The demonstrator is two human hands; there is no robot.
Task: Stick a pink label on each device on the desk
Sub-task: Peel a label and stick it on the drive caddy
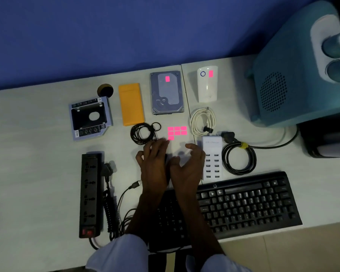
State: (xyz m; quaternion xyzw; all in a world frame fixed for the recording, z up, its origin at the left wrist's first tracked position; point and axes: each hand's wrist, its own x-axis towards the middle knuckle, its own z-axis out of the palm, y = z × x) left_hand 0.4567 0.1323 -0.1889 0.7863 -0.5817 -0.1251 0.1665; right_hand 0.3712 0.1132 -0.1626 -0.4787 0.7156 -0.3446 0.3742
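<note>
Both hands are over the table (37, 134), side by side, and the forearms cross the black keyboard (253, 203). The left hand (154, 163) is released. Its thumb stands apart to the side, and its fingers stretch forward until the tips touch, or almost touch, the lowest piece of the pink labels (177, 132), a small sheet lying just beyond them. The right hand (187, 167) is also released, with fingers spread and a little curved, grasping nothing. The white USB charger (211, 146) is just beside it on the right.

Two devices already carry a label: the hard disk drive (168, 99) beyond the sheet and the white plug-in device (207, 89) beyond the right hand. I see no label on the orange case (131, 105), the drive caddy (90, 118), the power strip (89, 185) left of the left hand, the charger or the keyboard.

The step in hand seems to be peeling the next label. To do it well, I think the right hand should hold the sheet flat while a left fingernail lifts one corner only. The label should then be carried by its edge and pressed on a smooth face, away from ports and sockets.
</note>
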